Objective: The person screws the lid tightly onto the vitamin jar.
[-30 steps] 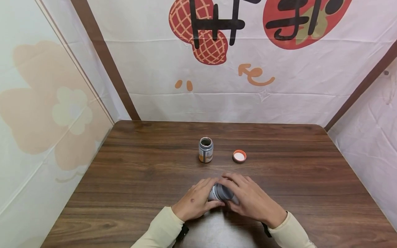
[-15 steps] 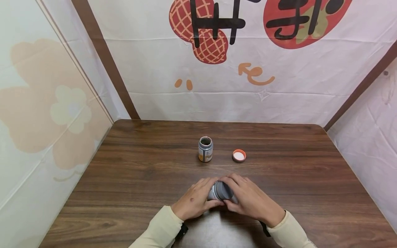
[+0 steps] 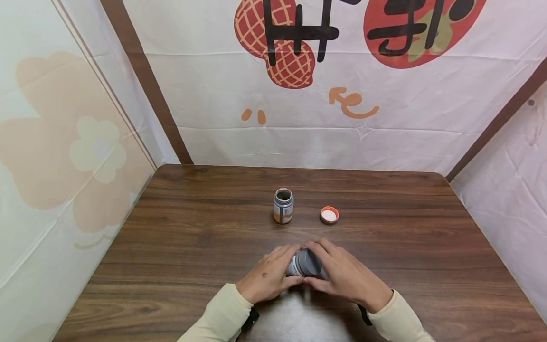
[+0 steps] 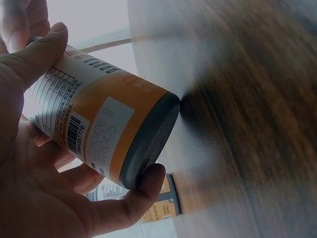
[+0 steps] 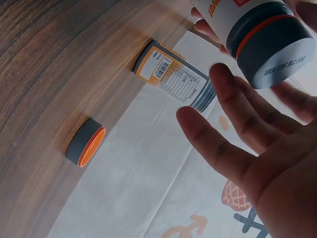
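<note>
Our left hand (image 3: 268, 276) grips the white-and-orange cylindrical plastic bottle (image 4: 106, 114); our right hand (image 3: 352, 273) curls round its dark-grey plastic cap (image 5: 278, 57). Best brace that bottle!

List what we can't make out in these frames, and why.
Head: inside of the open bottle; only darkness shows in its mouth.
Head: the right hand's exact contact with the cap; its fingers cover it.
Left wrist: cap end of the held bottle, mostly behind the left hand.
Right wrist: that bottle's base, cut off by the top edge.
</note>
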The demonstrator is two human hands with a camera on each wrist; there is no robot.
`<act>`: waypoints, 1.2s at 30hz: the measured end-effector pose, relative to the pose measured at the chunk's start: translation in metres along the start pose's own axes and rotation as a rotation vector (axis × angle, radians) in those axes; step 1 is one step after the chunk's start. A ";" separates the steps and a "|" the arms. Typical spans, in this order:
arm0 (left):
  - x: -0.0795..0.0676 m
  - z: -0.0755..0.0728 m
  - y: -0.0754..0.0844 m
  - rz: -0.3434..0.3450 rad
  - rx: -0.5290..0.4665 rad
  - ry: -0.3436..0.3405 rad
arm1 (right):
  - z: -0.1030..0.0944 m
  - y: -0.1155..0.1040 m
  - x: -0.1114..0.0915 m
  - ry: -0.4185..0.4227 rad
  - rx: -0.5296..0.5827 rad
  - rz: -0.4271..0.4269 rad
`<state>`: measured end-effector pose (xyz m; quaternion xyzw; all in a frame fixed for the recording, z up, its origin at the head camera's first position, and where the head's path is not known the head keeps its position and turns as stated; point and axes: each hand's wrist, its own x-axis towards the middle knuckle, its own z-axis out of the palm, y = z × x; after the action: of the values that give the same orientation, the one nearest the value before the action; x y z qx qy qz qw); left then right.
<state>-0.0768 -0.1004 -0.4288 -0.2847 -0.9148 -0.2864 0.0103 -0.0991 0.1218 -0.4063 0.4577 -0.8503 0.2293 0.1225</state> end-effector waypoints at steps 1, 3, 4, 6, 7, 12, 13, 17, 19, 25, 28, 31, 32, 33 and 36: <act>0.000 0.000 0.000 -0.002 -0.001 0.001 | 0.000 0.000 0.000 0.002 0.000 -0.015; 0.000 0.000 0.000 -0.008 -0.009 -0.001 | 0.000 0.001 0.001 0.008 -0.001 -0.051; 0.000 0.000 0.000 -0.012 -0.013 -0.002 | 0.001 0.001 0.001 0.012 0.001 -0.069; 0.000 0.000 0.000 -0.020 -0.022 -0.005 | 0.001 0.002 0.001 0.022 0.008 -0.100; 0.000 0.000 0.001 -0.021 -0.024 -0.005 | 0.001 0.002 0.002 0.026 0.011 -0.110; 0.000 0.000 0.001 -0.007 -0.003 0.000 | 0.003 0.001 0.002 0.029 0.013 -0.076; 0.000 0.000 0.001 -0.003 0.000 0.000 | 0.003 0.000 0.002 0.023 0.014 -0.060; 0.000 0.000 0.000 0.002 0.002 -0.009 | 0.003 -0.001 0.001 0.000 0.014 -0.003; 0.000 0.000 0.000 0.000 -0.001 -0.014 | 0.003 -0.001 0.001 -0.003 0.007 0.012; 0.001 0.001 0.000 -0.006 -0.001 -0.012 | 0.003 -0.002 0.000 -0.010 -0.018 0.055; 0.000 0.001 0.000 -0.005 0.004 -0.012 | 0.002 -0.002 0.000 -0.019 -0.030 0.057; 0.000 0.000 0.000 -0.005 0.004 -0.018 | 0.002 0.000 0.000 -0.017 -0.034 0.026; 0.000 0.000 0.000 -0.009 0.003 -0.019 | 0.002 0.001 0.000 -0.013 -0.035 0.008; 0.001 0.000 0.000 -0.011 0.001 -0.019 | 0.002 0.002 0.000 -0.009 -0.033 -0.009; 0.001 0.000 0.001 -0.027 -0.023 -0.020 | 0.002 0.004 0.000 0.003 -0.014 -0.063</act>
<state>-0.0772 -0.0994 -0.4282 -0.2753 -0.9152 -0.2943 -0.0063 -0.1019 0.1229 -0.4090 0.4828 -0.8369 0.2202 0.1343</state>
